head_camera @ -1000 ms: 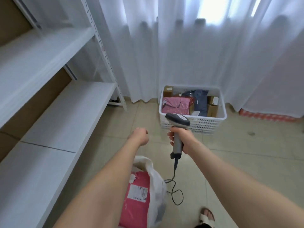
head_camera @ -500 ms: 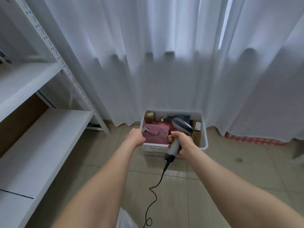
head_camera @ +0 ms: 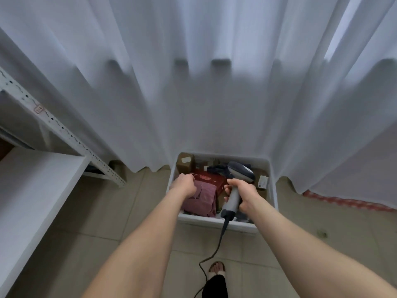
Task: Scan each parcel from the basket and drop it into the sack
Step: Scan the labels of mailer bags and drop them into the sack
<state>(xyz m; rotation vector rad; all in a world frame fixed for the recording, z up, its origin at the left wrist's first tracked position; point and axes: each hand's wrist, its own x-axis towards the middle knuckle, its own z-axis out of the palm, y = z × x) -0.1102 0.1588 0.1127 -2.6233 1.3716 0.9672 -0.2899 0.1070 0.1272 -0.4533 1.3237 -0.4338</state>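
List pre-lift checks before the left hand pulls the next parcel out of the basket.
1. Left hand on the mauve plastic mailer parcel in the white plastic basket: ok.
2. Fingers closed round that parcel: cannot tell, fingertips hidden.
3. Right hand grips the grey handheld barcode scanner: ok.
4. Label facing the scanner: cannot tell, none shows on the mauve parcel.
5. Sack in sight for the drop: not ok, out of frame.
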